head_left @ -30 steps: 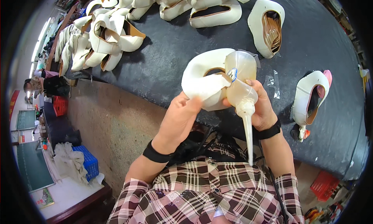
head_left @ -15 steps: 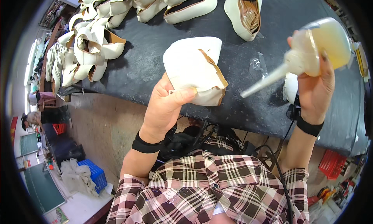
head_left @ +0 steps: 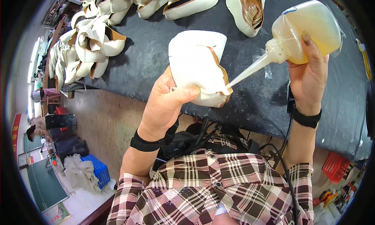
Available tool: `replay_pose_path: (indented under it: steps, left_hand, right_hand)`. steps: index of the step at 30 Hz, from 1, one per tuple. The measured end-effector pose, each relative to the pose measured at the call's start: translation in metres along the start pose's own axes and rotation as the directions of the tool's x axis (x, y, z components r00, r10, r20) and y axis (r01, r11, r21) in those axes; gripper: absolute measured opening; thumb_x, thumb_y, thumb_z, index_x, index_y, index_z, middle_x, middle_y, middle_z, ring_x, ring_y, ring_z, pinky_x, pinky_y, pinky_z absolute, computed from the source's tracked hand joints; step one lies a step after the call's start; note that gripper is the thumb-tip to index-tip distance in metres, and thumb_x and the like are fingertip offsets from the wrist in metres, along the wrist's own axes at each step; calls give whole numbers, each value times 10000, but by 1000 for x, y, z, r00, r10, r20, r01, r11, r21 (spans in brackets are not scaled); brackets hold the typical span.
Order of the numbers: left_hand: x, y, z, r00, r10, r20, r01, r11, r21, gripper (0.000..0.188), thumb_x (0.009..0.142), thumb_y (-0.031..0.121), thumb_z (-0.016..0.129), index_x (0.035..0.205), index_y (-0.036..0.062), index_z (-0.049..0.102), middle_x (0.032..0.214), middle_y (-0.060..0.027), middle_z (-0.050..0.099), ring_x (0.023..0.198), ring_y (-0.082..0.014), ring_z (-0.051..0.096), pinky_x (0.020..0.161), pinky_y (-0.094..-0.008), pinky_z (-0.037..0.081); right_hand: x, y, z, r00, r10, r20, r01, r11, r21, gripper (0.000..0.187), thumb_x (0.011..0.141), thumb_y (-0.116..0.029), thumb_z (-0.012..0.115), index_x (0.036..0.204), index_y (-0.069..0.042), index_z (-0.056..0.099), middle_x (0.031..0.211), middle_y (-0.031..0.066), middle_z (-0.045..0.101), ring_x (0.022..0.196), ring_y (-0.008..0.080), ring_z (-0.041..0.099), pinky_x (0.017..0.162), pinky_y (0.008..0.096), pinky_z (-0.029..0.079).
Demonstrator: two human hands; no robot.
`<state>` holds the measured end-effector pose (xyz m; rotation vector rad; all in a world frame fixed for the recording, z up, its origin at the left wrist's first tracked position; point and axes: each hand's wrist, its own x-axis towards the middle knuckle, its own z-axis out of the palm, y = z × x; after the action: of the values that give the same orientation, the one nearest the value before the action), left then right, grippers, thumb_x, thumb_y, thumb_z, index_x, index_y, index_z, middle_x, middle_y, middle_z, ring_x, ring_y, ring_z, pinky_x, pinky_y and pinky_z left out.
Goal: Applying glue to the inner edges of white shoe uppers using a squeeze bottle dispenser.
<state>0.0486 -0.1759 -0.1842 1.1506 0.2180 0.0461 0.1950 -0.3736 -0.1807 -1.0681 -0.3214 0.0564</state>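
Note:
My left hand [head_left: 168, 98] grips a white shoe upper [head_left: 191, 66], thumb on the near side, its brown-lined edge turned to the right. In my right hand [head_left: 312, 76] is a translucent squeeze bottle [head_left: 308, 29] with yellowish liquid, tilted so that its long nozzle points down and left. The nozzle's tip meets the brown edge of the upper, or lies right beside it; which of the two I cannot tell. Both things are held above the dark table [head_left: 148, 65]. The fingers of my left hand are mostly hidden behind the upper.
Several white shoe uppers [head_left: 91, 45] are heaped at the table's far left, and more lie along the far edge. One upper [head_left: 246, 14] with folded brown lining stands at the far right. A clear plastic scrap [head_left: 268, 71] lies under the bottle. Black cables [head_left: 279, 162] hang by my right arm.
My right hand has brought the bottle left, so the nozzle tip has gone from apart to the upper's brown edge. The upper has shifted slightly right.

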Motion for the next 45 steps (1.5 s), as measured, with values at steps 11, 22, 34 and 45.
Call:
replay_pose_path:
  steps: [11,22,34,45]
  left_hand:
    - [4,-2,2,999,-8,-34,6,999,-42,493,655,82,560,1097,-21,368,1027,-83,483,957,-146,460,849,-278,331]
    - [8,-2,4,998,-1,-59,2,1000,9,545,631,94,534,1117,-50,335,1023,-130,488,941,-188,493,828,-295,378]
    - [10,0,0,1000,-9,-23,8,999,-49,519,637,75,574,1102,-31,368,1030,-100,491,964,-164,469,860,-293,336]
    - [12,0,-1,1000,-22,-3,21,998,-62,526,629,65,568,1105,-35,365,1033,-107,489,962,-169,473,860,-296,341]
  right_hand:
    - [4,9,-1,999,31,34,-33,998,60,350,734,-131,574,1036,-51,416,969,73,501,913,180,512,717,328,468]
    - [3,12,1,994,102,31,-104,991,86,301,751,-114,542,1014,-30,424,960,83,518,880,202,533,691,353,486]
    - [5,14,-9,982,150,118,-170,968,184,360,769,-144,520,1068,-12,370,1002,112,492,914,227,520,734,360,480]
    - [7,15,-9,985,165,42,-170,973,155,369,778,-162,503,1080,-5,359,1022,137,484,916,262,519,734,373,478]
